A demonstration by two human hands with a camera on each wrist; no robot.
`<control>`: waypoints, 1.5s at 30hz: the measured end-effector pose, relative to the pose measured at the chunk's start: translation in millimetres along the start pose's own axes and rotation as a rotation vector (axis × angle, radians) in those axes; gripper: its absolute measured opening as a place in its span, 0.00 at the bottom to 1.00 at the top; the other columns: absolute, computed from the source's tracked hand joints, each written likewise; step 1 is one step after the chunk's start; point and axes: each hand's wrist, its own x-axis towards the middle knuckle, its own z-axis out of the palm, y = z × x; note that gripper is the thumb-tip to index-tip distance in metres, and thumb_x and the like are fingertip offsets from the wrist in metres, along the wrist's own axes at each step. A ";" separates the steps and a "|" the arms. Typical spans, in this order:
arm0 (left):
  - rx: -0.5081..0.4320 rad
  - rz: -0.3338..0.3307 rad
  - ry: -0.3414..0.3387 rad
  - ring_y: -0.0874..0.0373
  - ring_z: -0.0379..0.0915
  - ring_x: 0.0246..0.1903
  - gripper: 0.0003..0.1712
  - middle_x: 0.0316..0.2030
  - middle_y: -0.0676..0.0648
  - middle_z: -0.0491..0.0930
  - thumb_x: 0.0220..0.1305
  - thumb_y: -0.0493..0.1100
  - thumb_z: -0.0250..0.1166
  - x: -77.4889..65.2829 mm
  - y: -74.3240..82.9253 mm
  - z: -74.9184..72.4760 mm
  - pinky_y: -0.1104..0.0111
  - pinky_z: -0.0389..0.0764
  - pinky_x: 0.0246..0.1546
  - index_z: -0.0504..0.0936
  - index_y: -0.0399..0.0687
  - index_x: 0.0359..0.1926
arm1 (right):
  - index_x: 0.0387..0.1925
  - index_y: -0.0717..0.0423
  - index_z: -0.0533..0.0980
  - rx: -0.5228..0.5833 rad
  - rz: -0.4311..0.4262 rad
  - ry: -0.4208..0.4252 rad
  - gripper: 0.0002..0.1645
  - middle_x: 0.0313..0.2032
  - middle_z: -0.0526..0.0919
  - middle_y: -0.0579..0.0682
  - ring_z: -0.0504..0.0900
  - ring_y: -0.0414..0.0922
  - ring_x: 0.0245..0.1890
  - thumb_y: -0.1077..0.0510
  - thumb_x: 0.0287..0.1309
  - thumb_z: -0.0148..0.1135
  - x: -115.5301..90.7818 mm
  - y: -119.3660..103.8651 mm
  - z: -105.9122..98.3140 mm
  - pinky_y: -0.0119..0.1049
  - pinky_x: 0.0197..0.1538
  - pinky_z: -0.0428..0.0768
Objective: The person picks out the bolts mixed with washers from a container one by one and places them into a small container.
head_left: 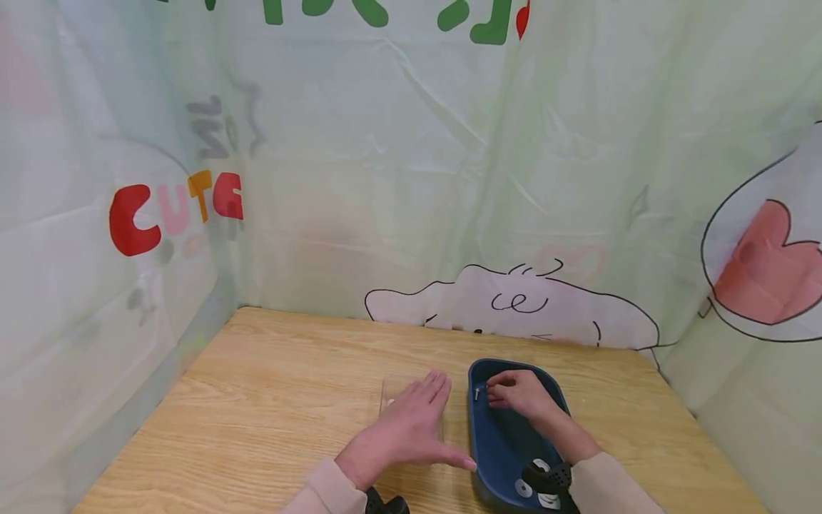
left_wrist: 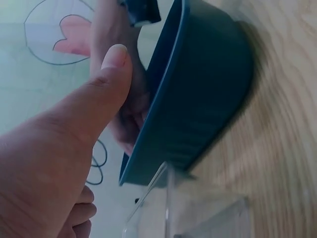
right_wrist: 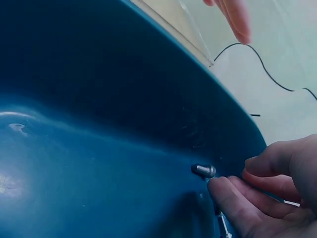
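Note:
My right hand (head_left: 521, 394) reaches into the far left part of a deep blue tray (head_left: 504, 442). In the right wrist view its fingertips are right at a small metal bolt (right_wrist: 203, 170) on the tray floor, with a gap between the thumb and the other fingers. A second bolt (right_wrist: 225, 227) lies just below it, partly hidden by the fingers. My left hand (head_left: 414, 421) hovers over a clear plastic box (left_wrist: 210, 210) to the left of the tray, fingers straight and thumb spread toward the tray's rim. It holds nothing.
Several flat metal washers (head_left: 523, 488) lie at the near end of the tray, partly covered by the right wrist's black camera mount (head_left: 546, 477). The wooden table (head_left: 257, 407) is bordered behind and at both sides by a printed curtain (head_left: 308, 214).

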 end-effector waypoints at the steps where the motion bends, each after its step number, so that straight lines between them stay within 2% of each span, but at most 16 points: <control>1: -0.002 0.009 -0.007 0.54 0.39 0.79 0.70 0.79 0.49 0.45 0.47 0.84 0.59 0.4 2.0 0.7 0.56 0.53 0.77 0.49 0.46 0.79 | 0.51 0.77 0.75 -0.002 0.004 0.000 0.16 0.45 0.84 0.68 0.87 0.54 0.41 0.67 0.66 0.54 0.6 0.9 -0.2 0.46 0.47 0.87; 10: 0.006 0.093 -0.062 0.55 0.43 0.78 0.66 0.79 0.49 0.47 0.51 0.81 0.59 4.4 16.0 11.5 0.57 0.56 0.76 0.48 0.48 0.79 | 0.52 0.77 0.75 -0.083 0.037 0.004 0.18 0.44 0.85 0.66 0.87 0.52 0.40 0.66 0.67 0.54 7.1 8.8 8.8 0.46 0.47 0.86; 14: 0.027 0.116 -0.071 0.55 0.43 0.78 0.65 0.79 0.50 0.48 0.51 0.81 0.58 4.7 17.5 14.5 0.56 0.56 0.76 0.48 0.50 0.79 | 0.53 0.76 0.75 -0.079 0.045 0.006 0.18 0.45 0.84 0.66 0.86 0.52 0.41 0.66 0.67 0.55 9.8 7.6 12.1 0.46 0.48 0.86; 21: 0.076 0.143 -0.062 0.55 0.43 0.78 0.65 0.79 0.49 0.48 0.52 0.81 0.58 5.8 16.6 17.1 0.55 0.55 0.76 0.50 0.48 0.79 | 0.52 0.75 0.76 -0.095 0.024 -0.005 0.17 0.44 0.85 0.63 0.86 0.49 0.40 0.67 0.66 0.55 13.1 3.7 17.6 0.46 0.48 0.86; 28: 0.056 0.125 -0.083 0.56 0.42 0.79 0.61 0.79 0.50 0.49 0.56 0.81 0.53 5.9 16.2 16.4 0.56 0.55 0.77 0.51 0.48 0.78 | 0.52 0.74 0.76 -0.088 0.025 0.001 0.16 0.43 0.85 0.62 0.86 0.49 0.40 0.67 0.66 0.56 12.5 3.7 22.2 0.46 0.48 0.86; 45: 0.105 0.112 -0.086 0.57 0.45 0.78 0.62 0.78 0.50 0.51 0.54 0.82 0.54 8.3 18.3 17.5 0.57 0.56 0.76 0.53 0.50 0.78 | 0.53 0.71 0.78 0.031 0.079 0.004 0.17 0.44 0.86 0.60 0.87 0.48 0.40 0.66 0.66 0.55 6.2 8.3 26.8 0.45 0.50 0.86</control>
